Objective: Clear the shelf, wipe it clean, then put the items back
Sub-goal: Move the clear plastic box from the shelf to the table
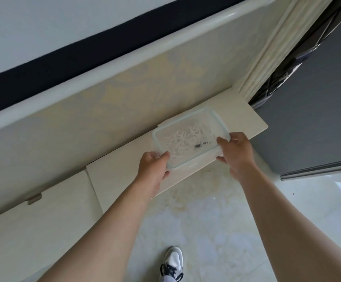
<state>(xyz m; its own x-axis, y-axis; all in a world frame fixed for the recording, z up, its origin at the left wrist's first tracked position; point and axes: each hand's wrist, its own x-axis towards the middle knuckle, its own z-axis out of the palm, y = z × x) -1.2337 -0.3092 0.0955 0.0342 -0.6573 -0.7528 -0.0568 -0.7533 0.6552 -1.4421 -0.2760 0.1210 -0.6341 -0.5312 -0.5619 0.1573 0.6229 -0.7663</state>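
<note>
A clear plastic container with a pale blue rim holds a tangle of white strips and one small dark piece. It rests on, or just above, the cream shelf against the wall; I cannot tell whether it touches. My left hand grips its near left corner, thumb on the rim. My right hand grips its near right corner. Apart from the container, the shelf's visible top is bare.
A cream cabinet top adjoins the shelf on the left, with a small handle. A ribbed cream trim and a grey sliding door stand to the right. Pale marbled floor and my white shoe lie below.
</note>
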